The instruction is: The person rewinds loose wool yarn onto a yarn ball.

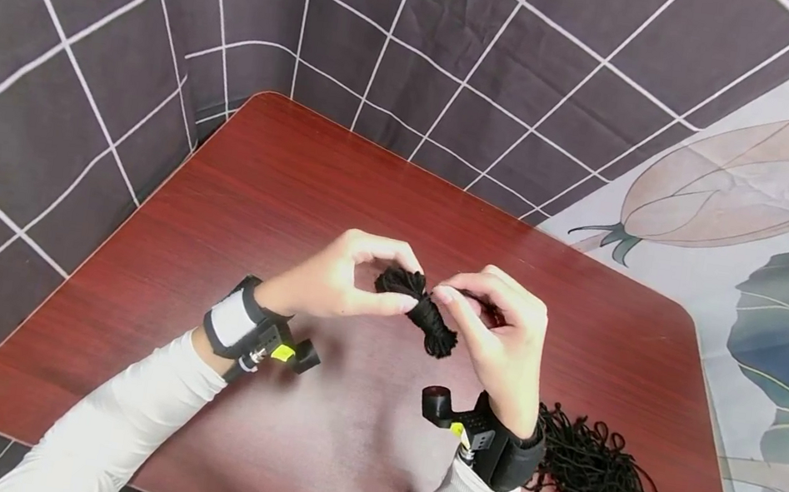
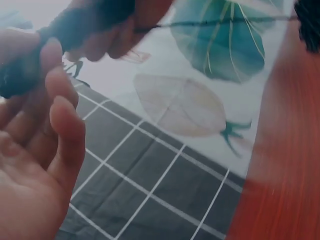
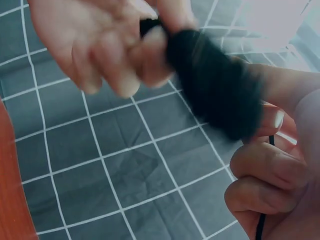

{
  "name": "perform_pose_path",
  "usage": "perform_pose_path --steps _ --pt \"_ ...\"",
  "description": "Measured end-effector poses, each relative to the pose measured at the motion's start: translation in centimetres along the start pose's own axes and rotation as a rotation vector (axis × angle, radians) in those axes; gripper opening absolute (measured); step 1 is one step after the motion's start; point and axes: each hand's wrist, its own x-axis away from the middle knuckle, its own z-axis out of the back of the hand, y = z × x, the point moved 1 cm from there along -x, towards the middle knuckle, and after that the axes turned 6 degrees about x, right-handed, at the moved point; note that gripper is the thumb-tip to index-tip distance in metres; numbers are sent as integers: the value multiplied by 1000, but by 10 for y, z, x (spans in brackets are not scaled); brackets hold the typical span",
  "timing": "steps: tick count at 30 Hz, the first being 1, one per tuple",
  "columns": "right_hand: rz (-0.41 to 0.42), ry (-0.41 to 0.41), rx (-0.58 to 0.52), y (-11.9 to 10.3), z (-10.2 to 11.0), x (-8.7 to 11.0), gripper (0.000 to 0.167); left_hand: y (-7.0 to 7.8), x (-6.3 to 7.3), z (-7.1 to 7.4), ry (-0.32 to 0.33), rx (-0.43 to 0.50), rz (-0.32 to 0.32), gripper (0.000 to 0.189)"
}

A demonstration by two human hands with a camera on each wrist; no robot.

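A small wound bundle of black cord (image 1: 434,327), bound round its middle, is held above the table between thumb and fingers of my left hand (image 1: 340,280). Close beside it, my right hand (image 1: 513,342) pinches the working strand at the bundle's waist. In the right wrist view the dark bundle (image 3: 215,85) looks blurred, and the thin cord (image 3: 260,227) passes through my right hand's curled fingers. A taut strand (image 2: 210,23) stretches from the right hand toward the loose pile in the left wrist view.
A loose, tangled pile of black cord (image 1: 593,471) lies on the red-brown table (image 1: 284,172), right of my right wrist. Grey cloth with white grid lines (image 1: 364,32) hangs behind and at the left; a leaf-patterned sheet (image 1: 719,199) hangs at the right.
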Motion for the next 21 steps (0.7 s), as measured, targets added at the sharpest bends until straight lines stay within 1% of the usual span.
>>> perform_pose_path --steps 2,5,7,9,11,14,17,18,21 --pt "-4 6 -15 3 0 -1 11 1 0 -1 -28 77 9 15" --pt "-13 -7 -54 12 -4 0 10 2 0 -2 -37 212 -2 17" --pt "-14 -29 -77 19 -9 0 10 1 -1 -3 -22 280 -32 17" --pt "-8 -58 -68 28 -14 2 12 1 -2 -3 22 303 -77 21" --pt "-2 -84 -42 36 -19 4 16 2 -3 -3 72 297 -123 26" --pt "4 -101 25 45 -25 7 16 3 -3 -2 137 246 -179 31" --pt "-14 -97 62 48 -28 8 14 4 -4 -1 187 190 -205 27" --pt "-25 -98 64 48 -29 8 12 4 -4 -1 208 169 -208 25" --pt "-54 -133 12 49 -31 8 11 5 -3 2 292 96 -215 22"
